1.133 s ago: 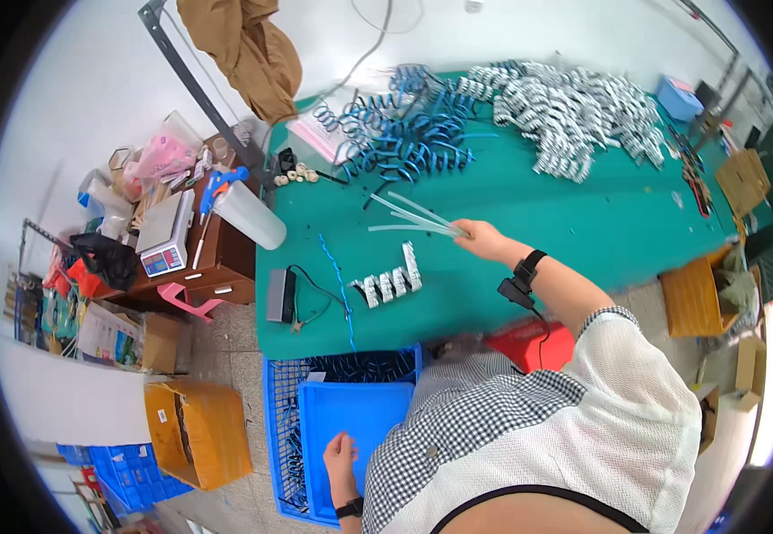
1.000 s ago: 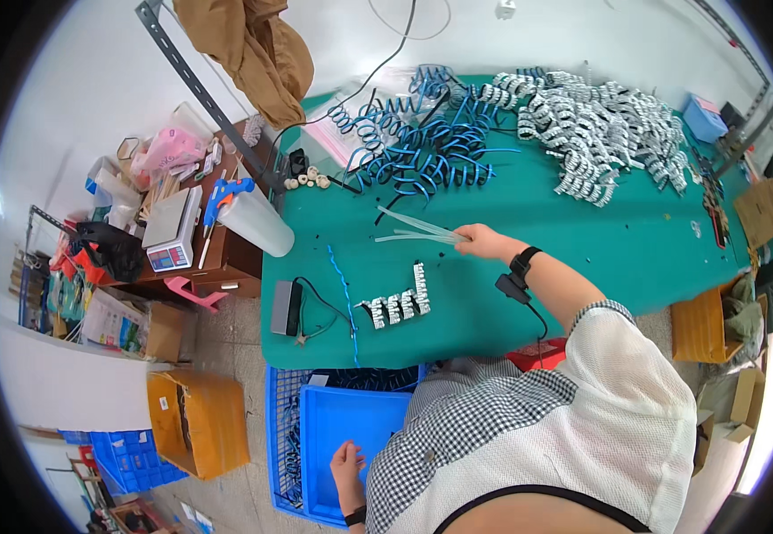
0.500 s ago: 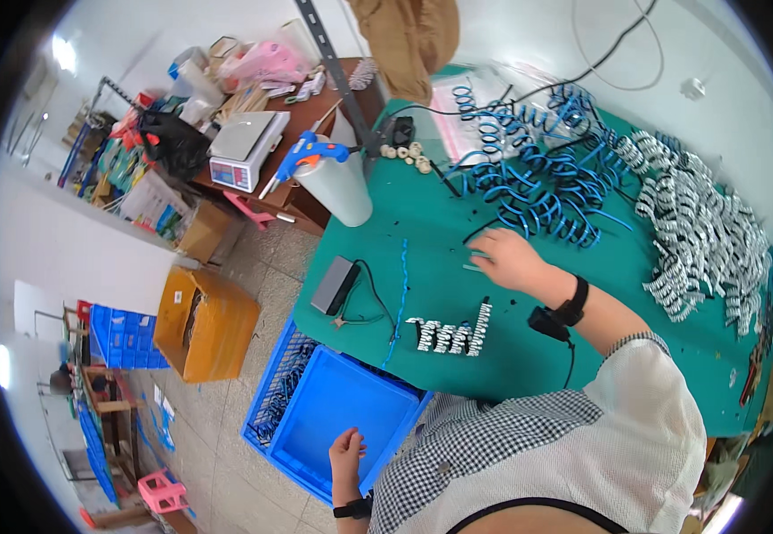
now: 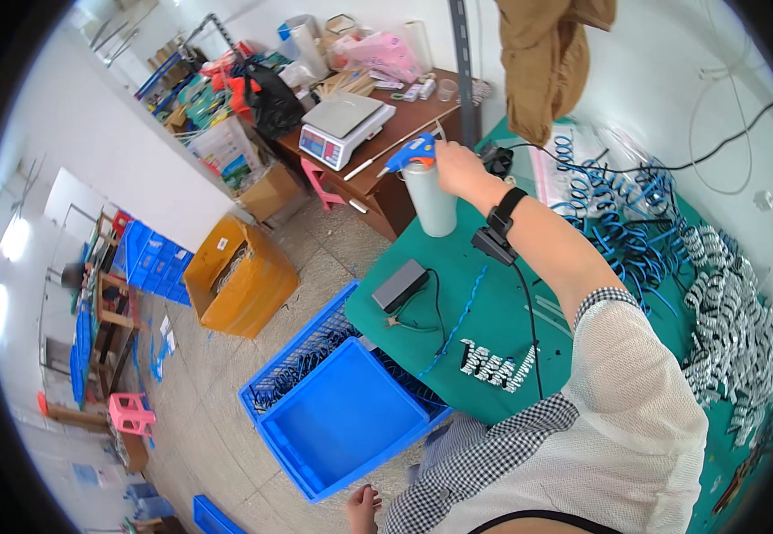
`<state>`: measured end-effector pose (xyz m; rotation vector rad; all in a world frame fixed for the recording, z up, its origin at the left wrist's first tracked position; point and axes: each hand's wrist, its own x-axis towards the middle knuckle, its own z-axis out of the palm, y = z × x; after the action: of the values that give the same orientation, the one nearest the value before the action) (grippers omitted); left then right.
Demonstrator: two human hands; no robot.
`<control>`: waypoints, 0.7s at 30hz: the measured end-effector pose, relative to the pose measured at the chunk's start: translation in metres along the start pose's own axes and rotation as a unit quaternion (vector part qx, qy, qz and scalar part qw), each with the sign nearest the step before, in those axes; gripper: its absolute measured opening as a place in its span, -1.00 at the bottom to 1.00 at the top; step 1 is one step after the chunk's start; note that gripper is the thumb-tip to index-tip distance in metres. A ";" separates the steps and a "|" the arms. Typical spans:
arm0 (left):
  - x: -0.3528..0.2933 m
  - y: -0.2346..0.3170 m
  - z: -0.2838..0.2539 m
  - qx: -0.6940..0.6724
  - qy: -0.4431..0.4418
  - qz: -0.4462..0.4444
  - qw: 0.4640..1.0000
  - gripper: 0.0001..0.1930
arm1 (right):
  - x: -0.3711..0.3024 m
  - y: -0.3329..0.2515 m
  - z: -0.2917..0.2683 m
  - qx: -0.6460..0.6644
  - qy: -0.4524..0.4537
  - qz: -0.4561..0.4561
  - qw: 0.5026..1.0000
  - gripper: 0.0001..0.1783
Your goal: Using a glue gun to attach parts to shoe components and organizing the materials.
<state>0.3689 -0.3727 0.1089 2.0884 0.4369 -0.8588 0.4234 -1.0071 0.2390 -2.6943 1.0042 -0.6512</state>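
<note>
My right hand [image 4: 456,169] reaches far out to the corner of the green table [image 4: 493,294] and grips the back of a blue glue gun [image 4: 408,153]. The gun stands nozzle-out in a tall grey cup [image 4: 431,203]. A black band and a small black device are strapped to that wrist, with a black lead running down the arm. My left hand [image 4: 364,507] hangs low beside my checked clothing, fingers loose, holding nothing, just below a blue plastic crate [image 4: 337,418].
On the table lie a black power adapter [image 4: 400,285], a short row of black-and-white parts [image 4: 496,367], blue coiled cables [image 4: 622,222] and grey-white coils [image 4: 733,338]. A brown desk with a scale [image 4: 346,125], a yellow box [image 4: 239,276] and a hanging brown garment [image 4: 546,53] surround it.
My view has swung left and down. My right hand left the middle of the table, where it held clear sticks, and now grips the glue gun at the corner. The left hand stays low.
</note>
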 end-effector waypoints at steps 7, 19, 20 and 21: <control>-0.016 -0.002 0.004 0.024 0.006 -0.003 1.000 -0.64 | -0.026 -0.004 -0.032 0.097 0.119 0.068 0.986 -0.66; 0.032 0.012 -0.010 0.031 -0.127 0.121 0.984 -0.68 | -0.236 -0.043 -0.138 0.522 -0.065 0.112 0.843 -0.60; 0.034 0.016 -0.007 0.039 -0.150 0.139 0.978 -0.68 | -0.257 -0.047 -0.143 0.515 -0.051 0.126 0.846 -0.60; 0.037 0.018 -0.007 0.051 -0.167 0.144 0.974 -0.68 | -0.277 -0.054 -0.148 0.536 -0.052 0.148 0.829 -0.60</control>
<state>0.4081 -0.3775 0.0958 1.9837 -0.0890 -1.0464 0.1990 -0.7878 0.2946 -1.5278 0.6746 -0.6960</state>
